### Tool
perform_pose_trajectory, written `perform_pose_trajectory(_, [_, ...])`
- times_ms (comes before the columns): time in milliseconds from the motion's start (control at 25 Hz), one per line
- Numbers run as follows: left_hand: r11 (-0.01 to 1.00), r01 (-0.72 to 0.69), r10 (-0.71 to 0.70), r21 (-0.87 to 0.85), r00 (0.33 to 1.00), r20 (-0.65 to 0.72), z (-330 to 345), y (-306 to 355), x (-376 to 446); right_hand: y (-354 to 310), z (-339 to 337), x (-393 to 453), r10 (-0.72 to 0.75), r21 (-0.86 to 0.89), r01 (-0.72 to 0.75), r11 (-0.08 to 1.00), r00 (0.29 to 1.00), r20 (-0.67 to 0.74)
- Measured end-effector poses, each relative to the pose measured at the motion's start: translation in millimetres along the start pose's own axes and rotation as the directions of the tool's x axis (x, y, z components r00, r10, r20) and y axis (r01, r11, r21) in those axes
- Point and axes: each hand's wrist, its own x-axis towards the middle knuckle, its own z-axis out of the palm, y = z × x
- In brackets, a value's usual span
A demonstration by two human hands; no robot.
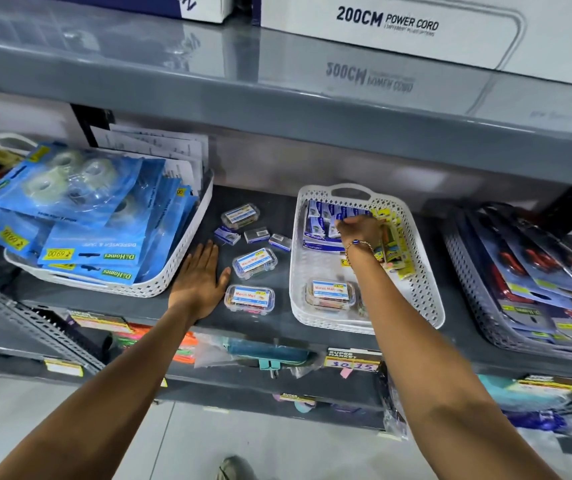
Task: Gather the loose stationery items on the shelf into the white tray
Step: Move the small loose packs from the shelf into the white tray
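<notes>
The white perforated tray (423,289) stands on the dark shelf at centre right. It holds blue staple boxes (319,220) at the back, yellow packs (395,251) along its right side and a clear labelled box (330,294) at the front. My right hand (359,230) is inside the tray, fingers closed on a small blue box among the staple boxes. My left hand (201,278) lies flat on the shelf, fingers spread, holding nothing. Loose to its right are three clear labelled boxes (254,263) (249,298) (240,215) and three small staple boxes (256,235).
A white basket (180,261) of blue tape-dispenser packs stands at the left, touching distance from my left hand. Another basket (468,271) with red-handled items sits at the right. A shelf above carries power-cord cartons (388,29). More goods hang on the lower shelf.
</notes>
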Motion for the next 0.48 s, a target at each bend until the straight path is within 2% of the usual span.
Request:
perform_pose_trajectory(200, [1.0,-0.003,0.003,-0.015,1.0,-0.015,-1.5,0.3,-0.8,-5.3,1.9,1.2,0.0,-0.175,0.017,0.984,0.995,0.097])
perform_pose_trajectory(480, [0.999,-0.016,0.016,-0.03,1.0,-0.003,-2.5,-0.5,-0.3,-8.1,5.7,-5.2,-0.033,-0.281,0.052,0.958,0.997,0.072])
